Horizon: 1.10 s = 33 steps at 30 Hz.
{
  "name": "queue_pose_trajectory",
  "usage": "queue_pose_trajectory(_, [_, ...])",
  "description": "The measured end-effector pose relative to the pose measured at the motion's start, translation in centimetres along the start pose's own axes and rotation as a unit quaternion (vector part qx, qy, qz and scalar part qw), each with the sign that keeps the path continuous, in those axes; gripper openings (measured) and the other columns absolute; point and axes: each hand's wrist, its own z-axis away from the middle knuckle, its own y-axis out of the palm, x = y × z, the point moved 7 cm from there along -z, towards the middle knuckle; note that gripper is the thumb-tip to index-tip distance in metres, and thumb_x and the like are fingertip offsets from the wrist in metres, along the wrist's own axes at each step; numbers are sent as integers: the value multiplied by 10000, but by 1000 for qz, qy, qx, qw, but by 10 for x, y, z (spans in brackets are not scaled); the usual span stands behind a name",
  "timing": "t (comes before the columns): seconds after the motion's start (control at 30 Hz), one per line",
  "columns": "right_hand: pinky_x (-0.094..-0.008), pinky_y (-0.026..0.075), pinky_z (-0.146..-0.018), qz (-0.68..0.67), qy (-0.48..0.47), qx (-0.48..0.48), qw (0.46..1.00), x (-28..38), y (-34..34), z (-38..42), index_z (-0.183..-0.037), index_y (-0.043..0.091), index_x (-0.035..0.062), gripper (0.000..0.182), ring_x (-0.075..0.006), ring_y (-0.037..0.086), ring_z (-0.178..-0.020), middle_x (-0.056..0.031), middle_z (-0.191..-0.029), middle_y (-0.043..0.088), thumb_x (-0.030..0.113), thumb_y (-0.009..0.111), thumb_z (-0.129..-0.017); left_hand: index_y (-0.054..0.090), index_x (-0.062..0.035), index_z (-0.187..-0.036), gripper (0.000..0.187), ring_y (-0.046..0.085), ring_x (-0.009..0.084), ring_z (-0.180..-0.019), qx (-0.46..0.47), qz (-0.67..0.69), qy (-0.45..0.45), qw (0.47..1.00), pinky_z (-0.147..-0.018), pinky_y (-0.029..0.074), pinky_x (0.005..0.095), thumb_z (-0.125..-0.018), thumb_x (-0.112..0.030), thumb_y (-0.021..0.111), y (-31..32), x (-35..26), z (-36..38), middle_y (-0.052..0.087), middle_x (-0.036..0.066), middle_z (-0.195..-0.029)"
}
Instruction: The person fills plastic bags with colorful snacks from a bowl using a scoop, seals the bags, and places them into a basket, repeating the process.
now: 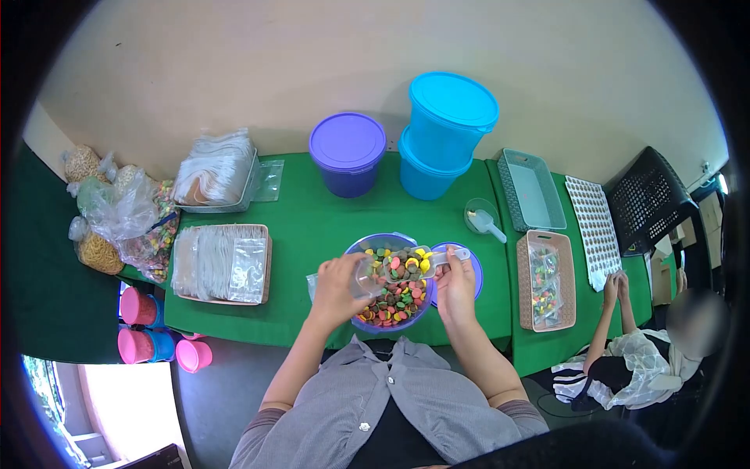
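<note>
A purple tub of colourful round candies stands at the table's front edge. Above it my right hand grips the handle of a clear scoop filled with yellow, pink, green and brown pieces. My left hand is wrapped round a clear plastic cup, its mouth close to the scoop's left end. How much the cup holds is hard to see. A purple lid lies on the table, partly behind my right hand.
Purple and stacked blue lidded tubs stand at the back. Baskets of bags are at left, beside bulk snack bags. A small bowl with a scoop, a pink basket and a seated person are at right.
</note>
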Motion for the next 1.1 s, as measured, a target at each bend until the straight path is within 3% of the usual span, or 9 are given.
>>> queue_pose_trajectory(0.33, [-211, 406, -599, 213, -131, 63, 966, 24, 30, 20, -1139, 454, 22, 170, -56, 478, -670, -38, -854, 565, 132, 464, -1010, 503, -61, -1153, 706, 580, 340, -971, 34, 20, -1, 999, -854, 447, 441, -561, -267, 828, 25, -25, -11, 598, 134, -1045])
queue_pose_trajectory(0.5, [-208, 416, -532, 346, -200, 131, 907, 39, 54, 27, -1201, 447, 11, 238, -46, 495, -592, -47, -864, 567, 102, 505, -988, 500, -45, -1155, 713, 585, 349, -959, 17, 32, -8, 999, -857, 458, 438, -567, -273, 833, 31, -26, -11, 604, 139, -1032])
queue_pose_trajectory(0.63, [-203, 430, -569, 331, -204, 137, 911, 52, 66, 32, -1206, 461, -5, 258, -55, 528, -646, -55, -881, 577, 101, 525, -979, 499, -39, -1163, 716, 605, 340, -973, -17, 80, -10, 997, -869, 470, 422, -585, -277, 850, 18, -34, -14, 604, 145, -1060])
queue_pose_trajectory(0.8, [-220, 459, -667, 275, -309, 158, 896, 81, 79, 50, -1209, 444, -19, 263, -90, 561, -777, -97, -928, 603, 79, 517, -976, 500, -48, -1169, 691, 605, 310, -984, -50, 136, -25, 989, -880, 466, 407, -602, -245, 843, 10, -35, -13, 599, 141, -1068])
queue_pose_trajectory(0.9, [-237, 454, -650, 228, -371, 141, 889, 96, 77, 56, -1194, 436, 21, 242, -93, 531, -724, -105, -948, 616, 137, 502, -993, 497, -56, -1203, 676, 588, 302, -1005, -123, 143, -13, 982, -912, 455, 401, -633, -223, 819, -5, -37, -15, 592, 142, -1069])
queue_pose_trajectory(0.97, [-242, 456, -657, 236, -372, 116, 890, 92, 67, 46, -1183, 442, 23, 230, -98, 532, -725, -108, -956, 618, 144, 498, -995, 489, -54, -1237, 684, 583, 290, -1025, -179, 112, 13, 977, -938, 451, 392, -659, -227, 810, -13, -34, -13, 585, 143, -1081])
queue_pose_trajectory(1.03, [-251, 463, -679, 261, -316, 83, 908, 78, 57, 31, -1131, 474, 24, 181, -108, 554, -750, -110, -967, 622, 137, 504, -994, 444, -47, -1326, 672, 555, 256, -1092, -215, 341, -48, 914, -979, 435, 371, -775, -271, 757, -10, -3, -11, 566, 148, -1143])
queue_pose_trajectory(1.07, [-251, 463, -679, 261, -316, 83, 908, 72, 51, 27, -1131, 474, 24, 181, -108, 554, -750, -110, -967, 622, 137, 504, -994, 444, -47, -1326, 672, 555, 256, -1092, -215, 341, -48, 914, -979, 435, 371, -775, -271, 757, -10, 5, -8, 566, 148, -1143])
queue_pose_trajectory(1.1, [-256, 487, -679, 307, -215, 126, 919, 49, 44, 15, -1139, 483, 28, 177, -108, 572, -779, -102, -986, 624, 128, 500, -994, 420, -43, -1353, 645, 553, 238, -1106, -196, 423, -79, 881, -980, 435, 363, -838, -308, 703, -11, 11, -10, 572, 144, -1160])
